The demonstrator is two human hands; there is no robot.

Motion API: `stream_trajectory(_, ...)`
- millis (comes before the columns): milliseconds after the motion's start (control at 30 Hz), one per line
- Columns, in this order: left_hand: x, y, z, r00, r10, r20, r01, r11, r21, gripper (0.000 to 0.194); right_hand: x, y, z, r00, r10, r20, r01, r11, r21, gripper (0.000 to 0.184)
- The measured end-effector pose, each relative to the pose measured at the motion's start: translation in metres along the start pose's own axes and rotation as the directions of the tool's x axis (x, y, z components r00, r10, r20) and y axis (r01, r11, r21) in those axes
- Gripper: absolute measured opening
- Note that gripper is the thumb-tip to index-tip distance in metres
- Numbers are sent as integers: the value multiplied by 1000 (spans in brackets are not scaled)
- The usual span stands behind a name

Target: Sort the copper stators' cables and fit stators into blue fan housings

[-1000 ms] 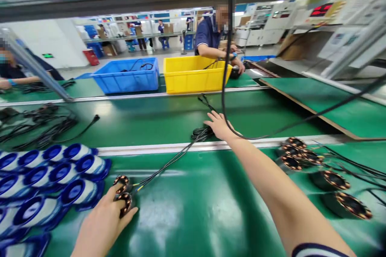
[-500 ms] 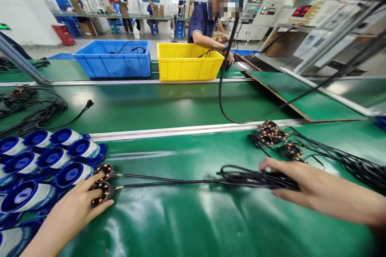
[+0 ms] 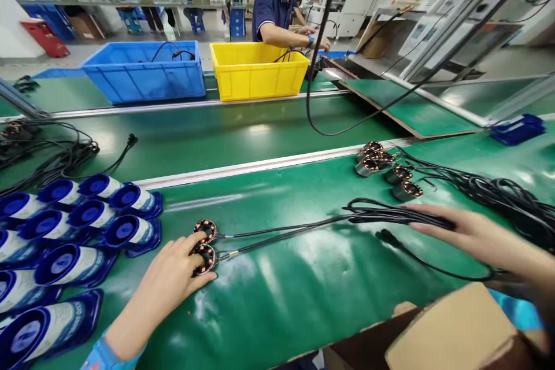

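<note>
My left hand (image 3: 173, 272) is closed on two round motor stators (image 3: 204, 259) with copper windings, which rest on or just above the green work surface (image 3: 277, 295). Two black leads run from them to a bundle of looped black cable (image 3: 381, 213). Around that bundle my right hand (image 3: 468, 231) is closed, its palm side hidden. A loose cable end with a black plug (image 3: 388, 237) trails below the right hand. Left of my left hand stand rows of blue housings (image 3: 125, 231) with white labels.
Several more stators (image 3: 373, 165) and a cable heap (image 3: 498, 185) lie at right. A cardboard piece (image 3: 451, 329) juts in at lower right. Beyond the white rail stand a blue bin (image 3: 147, 78) and a yellow bin (image 3: 260, 78), near a co-worker (image 3: 277, 8). A black cable hangs overhead.
My left hand and the two stators have moved right, away from the blue housings. My right hand has shifted right with the cable bundle. The view has tilted down, revealing the cardboard.
</note>
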State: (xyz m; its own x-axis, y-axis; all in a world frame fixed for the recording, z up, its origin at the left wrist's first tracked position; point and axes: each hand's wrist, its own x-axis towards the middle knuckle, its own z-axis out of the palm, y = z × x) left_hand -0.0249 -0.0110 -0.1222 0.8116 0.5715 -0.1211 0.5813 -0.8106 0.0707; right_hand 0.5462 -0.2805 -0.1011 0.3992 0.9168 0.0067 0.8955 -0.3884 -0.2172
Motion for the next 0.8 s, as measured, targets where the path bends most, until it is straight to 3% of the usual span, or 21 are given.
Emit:
stream_trajectory(67,-2,1,4,1000,-1,-27,1,1000,-15,26,15,-9,28,998,-6,58,3,998,55,53)
stream_trajectory(100,-2,2,5,999,6,-37,-8,1000,-28,27,18,-16,39,999,21,25,-22,1000,19,56)
stream_trajectory(200,-3,0,10,995,47,-83,-53,996,-67,27,14,-54,48,971,20,-239,-61,984,-168,66)
stream_trajectory(267,-4,-1,13,990,69,-124,-80,993,-86,27,9,-101,42,924,-104,-367,61,990,-126,59)
stream_trajectory(333,-5,-2,17,984,85,-156,-102,990,-100,28,7,-163,36,907,-212,-363,252,965,67,37)
stream_trajectory(367,-5,-2,18,982,92,-168,-110,989,-103,29,9,-197,36,904,-277,-327,350,917,190,27)
stream_trajectory(433,-6,-3,20,977,104,-185,-126,986,-110,32,18,-260,44,846,-464,-262,533,748,396,23)
stream_trajectory(500,-6,-5,21,973,118,-201,-143,983,-115,32,33,-309,59,783,-579,-228,601,610,516,25)
stream_trajectory(567,-6,-5,21,968,130,-217,-159,980,-123,31,51,-342,75,770,-616,-165,585,578,569,26)
stream_trajectory(633,-5,-6,20,961,143,-236,-178,975,-135,31,68,-358,89,790,-611,-39,500,607,618,28)
stream_trajectory(733,-4,-6,21,950,154,-273,-199,969,-145,31,86,-363,105,772,-595,223,254,610,750,31)
stream_trajectory(800,-4,-6,22,944,153,-291,-202,968,-147,27,91,-361,115,733,-590,338,42,535,844,32)
